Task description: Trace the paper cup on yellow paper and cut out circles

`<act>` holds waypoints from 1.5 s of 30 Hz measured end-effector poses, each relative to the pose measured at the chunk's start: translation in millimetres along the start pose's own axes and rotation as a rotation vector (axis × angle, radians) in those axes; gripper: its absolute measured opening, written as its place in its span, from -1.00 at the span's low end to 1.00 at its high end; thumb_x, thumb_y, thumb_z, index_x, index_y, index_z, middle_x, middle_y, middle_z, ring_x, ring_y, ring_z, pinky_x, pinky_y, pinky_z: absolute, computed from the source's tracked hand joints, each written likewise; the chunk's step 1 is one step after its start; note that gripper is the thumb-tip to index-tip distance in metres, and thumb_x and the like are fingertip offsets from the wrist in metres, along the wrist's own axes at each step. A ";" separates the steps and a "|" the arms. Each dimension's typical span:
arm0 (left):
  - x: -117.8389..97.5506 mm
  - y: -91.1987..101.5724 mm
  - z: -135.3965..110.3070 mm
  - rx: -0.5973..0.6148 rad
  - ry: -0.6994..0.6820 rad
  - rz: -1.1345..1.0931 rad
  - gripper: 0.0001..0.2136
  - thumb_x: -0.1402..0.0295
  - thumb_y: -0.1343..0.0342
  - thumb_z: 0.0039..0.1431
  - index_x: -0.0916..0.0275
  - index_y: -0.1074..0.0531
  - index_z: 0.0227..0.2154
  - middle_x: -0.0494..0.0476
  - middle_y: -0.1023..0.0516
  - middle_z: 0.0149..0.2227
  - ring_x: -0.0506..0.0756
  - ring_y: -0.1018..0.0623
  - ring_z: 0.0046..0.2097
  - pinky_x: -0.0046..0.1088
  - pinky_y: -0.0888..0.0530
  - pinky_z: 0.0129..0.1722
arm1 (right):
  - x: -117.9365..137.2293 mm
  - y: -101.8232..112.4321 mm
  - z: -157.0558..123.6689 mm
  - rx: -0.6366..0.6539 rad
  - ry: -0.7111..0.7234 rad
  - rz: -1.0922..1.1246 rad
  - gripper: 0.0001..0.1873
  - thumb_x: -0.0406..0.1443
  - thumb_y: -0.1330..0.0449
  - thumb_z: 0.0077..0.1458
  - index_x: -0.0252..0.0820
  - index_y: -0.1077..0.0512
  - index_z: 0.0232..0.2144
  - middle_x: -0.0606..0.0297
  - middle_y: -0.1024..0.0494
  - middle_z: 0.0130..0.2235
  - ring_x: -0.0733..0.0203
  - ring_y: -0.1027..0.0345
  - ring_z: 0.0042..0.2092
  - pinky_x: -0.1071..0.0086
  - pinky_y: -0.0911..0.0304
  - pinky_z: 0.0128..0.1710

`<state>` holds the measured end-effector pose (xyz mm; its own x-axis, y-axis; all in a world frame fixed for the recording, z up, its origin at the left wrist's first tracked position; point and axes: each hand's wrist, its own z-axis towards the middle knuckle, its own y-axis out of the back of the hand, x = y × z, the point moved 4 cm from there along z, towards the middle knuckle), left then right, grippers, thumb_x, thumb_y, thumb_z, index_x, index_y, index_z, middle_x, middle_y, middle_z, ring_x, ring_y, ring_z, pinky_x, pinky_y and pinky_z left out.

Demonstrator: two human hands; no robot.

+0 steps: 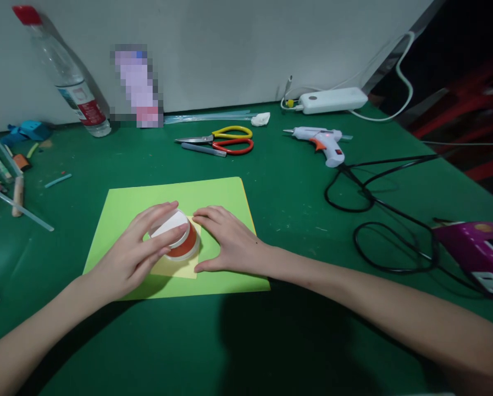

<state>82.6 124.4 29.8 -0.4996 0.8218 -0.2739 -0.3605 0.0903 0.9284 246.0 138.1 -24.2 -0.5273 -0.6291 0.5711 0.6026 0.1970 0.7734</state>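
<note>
A small white and orange cup (184,246) stands with its flat white face upward on a small pale yellow paper (176,269). My left hand (141,247) is closed around the cup from the left, fingers over its top and side. Just right of it, my right hand (232,242) lies with thumb and fingers spread, fingertips at the yellow paper's right edge. That hand holds nothing. Beneath everything is a larger light green sheet (176,198), with an orange-yellow edge showing at its right side. Part of the cup is hidden by my left fingers.
Behind the sheet lie scissors (230,140) with yellow and red handles. A glue gun (322,140), its black cable, a purple box (477,247) and a white power strip (332,100) are on the right. A bottle (75,93) leans back left, near scattered scraps and sticks (19,192).
</note>
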 end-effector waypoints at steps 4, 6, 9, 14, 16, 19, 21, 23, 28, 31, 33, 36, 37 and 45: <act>0.9 0.1 -0.8 0.003 -0.001 -0.007 -0.52 0.51 0.21 0.24 -0.05 0.04 0.17 0.16 0.04 0.23 0.23 -0.08 0.20 -0.04 -0.21 0.09 | 0.3 0.0 0.1 0.004 -0.006 0.014 -0.14 0.04 -0.31 -0.30 -0.37 -0.26 -0.02 -0.03 -0.30 0.01 -0.06 -0.11 0.05 0.06 -0.12 0.04; 0.9 0.7 -1.2 0.000 -0.008 -0.008 -0.52 0.52 0.21 0.24 -0.04 0.04 0.17 0.17 0.03 0.23 0.22 -0.08 0.21 -0.05 -0.21 0.09 | 0.1 -0.3 -0.2 0.004 -0.006 0.028 -0.14 0.03 -0.31 -0.31 -0.41 -0.26 -0.03 -0.04 -0.30 0.01 -0.06 -0.11 0.05 0.06 -0.11 0.05; 0.5 1.7 -1.3 -0.001 -0.021 0.000 -0.51 0.53 0.20 0.23 -0.02 0.04 0.17 0.19 0.02 0.22 0.22 -0.08 0.20 -0.06 -0.20 0.10 | -0.4 -0.1 -0.6 0.004 -0.012 0.060 -0.14 0.01 -0.33 -0.32 -0.42 -0.26 -0.03 -0.06 -0.30 0.01 -0.08 -0.10 0.05 0.02 -0.09 0.06; -0.1 1.2 -1.7 0.007 -0.026 0.022 -0.55 0.53 0.19 0.23 0.06 -0.03 0.15 0.24 -0.01 0.21 0.23 -0.09 0.20 -0.06 -0.22 0.09 | 2.9 7.0 4.4 -0.018 -0.046 0.180 -0.26 -0.08 -0.32 -0.23 -0.37 -0.26 -0.05 -0.04 -0.32 -0.01 -0.02 -0.15 0.03 0.06 -0.16 0.01; -0.5 0.5 -2.3 0.013 -0.023 0.029 -0.58 0.53 0.19 0.23 0.10 -0.08 0.13 0.26 -0.03 0.20 0.23 -0.09 0.20 -0.08 -0.24 0.09 | 6.3 11.1 9.9 -0.034 -0.059 0.242 -0.35 -0.16 -0.29 -0.14 -0.32 -0.24 -0.02 0.01 -0.33 0.00 0.04 -0.17 0.04 0.10 -0.18 0.01; -1.1 1.6 -2.8 0.033 -0.017 0.053 -0.61 0.53 0.19 0.23 0.14 -0.11 0.11 0.29 -0.06 0.19 0.23 -0.10 0.20 -0.10 -0.27 0.08 | 11.7 13.4 19.6 -0.010 -0.049 0.332 -0.37 -0.23 -0.28 -0.12 -0.23 -0.21 0.02 0.09 -0.34 0.04 0.08 -0.19 0.07 0.13 -0.19 0.03; -2.2 6.1 -1.8 0.055 -0.040 0.079 -0.63 0.50 0.19 0.24 0.17 -0.12 0.10 0.32 -0.09 0.18 0.22 -0.10 0.20 -0.11 -0.27 0.07 | 14.0 12.9 24.8 0.022 -0.033 0.380 -0.36 -0.24 -0.29 -0.13 -0.21 -0.21 0.02 0.11 -0.34 0.05 0.09 -0.22 0.07 0.15 -0.19 0.03; -2.9 13.2 0.8 0.105 -0.070 0.095 -0.66 0.45 0.19 0.25 0.19 -0.15 0.09 0.33 -0.11 0.16 0.22 -0.11 0.20 -0.10 -0.26 0.07 | 14.8 12.3 28.0 0.048 -0.028 0.408 -0.35 -0.25 -0.29 -0.13 -0.21 -0.21 0.03 0.12 -0.34 0.06 0.10 -0.24 0.06 0.17 -0.20 0.03; 1.2 36.9 15.1 0.246 -0.105 0.010 -0.69 0.29 0.26 0.29 0.17 -0.28 -0.02 0.20 -0.30 0.04 0.16 -0.23 0.13 -0.22 -0.28 0.05 | 16.1 12.5 31.6 0.098 -0.054 0.413 -0.37 -0.29 -0.30 -0.14 -0.19 -0.23 0.02 0.14 -0.36 0.05 0.06 -0.26 0.05 0.15 -0.24 -0.01; 4.0 46.3 26.8 0.240 -0.121 -0.053 -0.67 0.30 0.29 0.31 0.19 -0.33 -0.06 0.10 -0.41 -0.04 0.11 -0.29 0.08 -0.33 -0.25 0.05 | 16.9 11.2 33.8 0.121 -0.073 0.400 -0.39 -0.32 -0.30 -0.16 -0.20 -0.25 -0.01 0.15 -0.38 0.04 0.05 -0.28 0.03 0.14 -0.25 -0.03; 3.5 48.7 34.0 0.210 -0.137 -0.068 -0.68 0.33 0.28 0.31 0.23 -0.35 -0.08 0.08 -0.43 -0.06 0.10 -0.32 0.04 -0.39 -0.26 0.01 | 16.9 9.2 34.7 0.134 -0.090 0.392 -0.45 -0.34 -0.30 -0.16 -0.20 -0.30 -0.05 0.17 -0.40 0.02 0.05 -0.31 0.00 0.14 -0.27 -0.05; -2.1 48.7 41.1 0.167 -0.181 -0.070 -0.69 0.38 0.25 0.30 0.28 -0.38 -0.10 0.07 -0.46 -0.09 0.08 -0.35 0.01 -0.43 -0.25 0.01 | 16.9 6.7 34.7 0.146 -0.111 0.381 -0.54 -0.32 -0.28 -0.14 -0.20 -0.34 -0.12 0.19 -0.43 -0.02 0.04 -0.33 -0.03 0.15 -0.30 -0.09; -4.3 48.3 42.2 0.158 -0.186 -0.073 -0.69 0.38 0.24 0.30 0.30 -0.39 -0.12 0.07 -0.47 -0.10 0.08 -0.36 -0.01 -0.43 -0.25 0.01 | 16.9 6.3 34.5 0.145 -0.121 0.375 -0.56 -0.30 -0.27 -0.14 -0.20 -0.35 -0.13 0.19 -0.44 -0.03 0.03 -0.33 -0.04 0.14 -0.30 -0.10; -8.1 42.5 31.0 0.127 -0.082 -0.020 -0.68 0.60 0.03 0.08 0.35 -0.35 -0.08 0.21 -0.42 -0.03 0.13 -0.41 -0.03 -0.41 -0.41 -0.17 | 20.7 7.6 35.6 0.146 -0.217 0.346 -0.48 -0.25 -0.31 -0.20 -0.15 -0.32 -0.12 0.15 -0.41 -0.01 -0.06 -0.29 0.01 0.06 -0.29 -0.07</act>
<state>95.8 139.1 79.2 -0.4256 0.8619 -0.2758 -0.2645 0.1730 0.9488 218.4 153.4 3.3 -0.4326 -0.3375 0.8360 0.6830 0.4827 0.5483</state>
